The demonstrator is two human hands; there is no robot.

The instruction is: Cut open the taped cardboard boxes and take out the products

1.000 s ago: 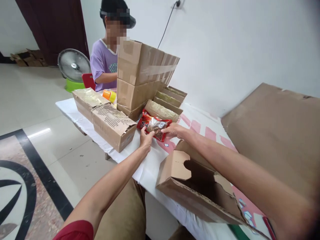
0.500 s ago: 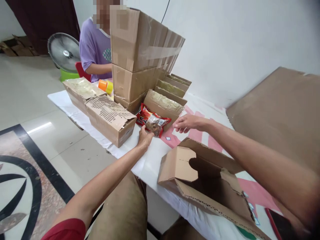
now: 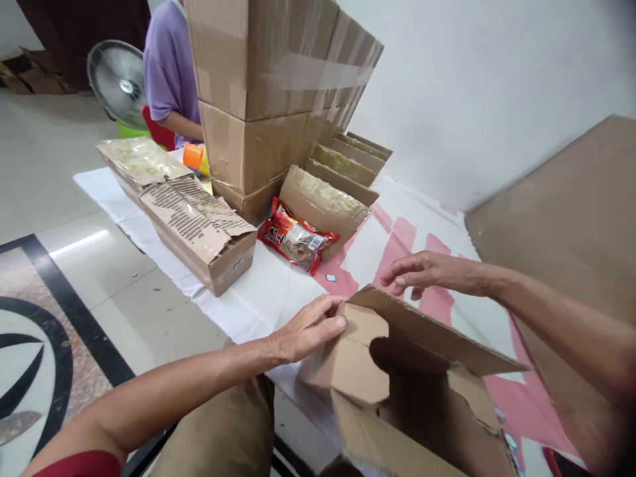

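An open cardboard box lies at the lower right with its flaps spread and a dark inside. My left hand is at its left end, thumb on the near side and fingers over the top corner. Beyond the box's far flap, my right hand hovers with fingers apart, slightly bent, and nothing in them. A red food packet with a clear window rests on the table, leaning against an upright cardboard piece; neither hand touches it.
Tall stacked cartons stand behind the packet. Two closed boxes line the table's left side. Across the table sits a person in purple near orange and yellow cups and a fan. A big cardboard sheet is at right.
My left hand has left the red packet and come back to the box's left end. My right hand has drawn back to the right. The view has shifted closer to the box.
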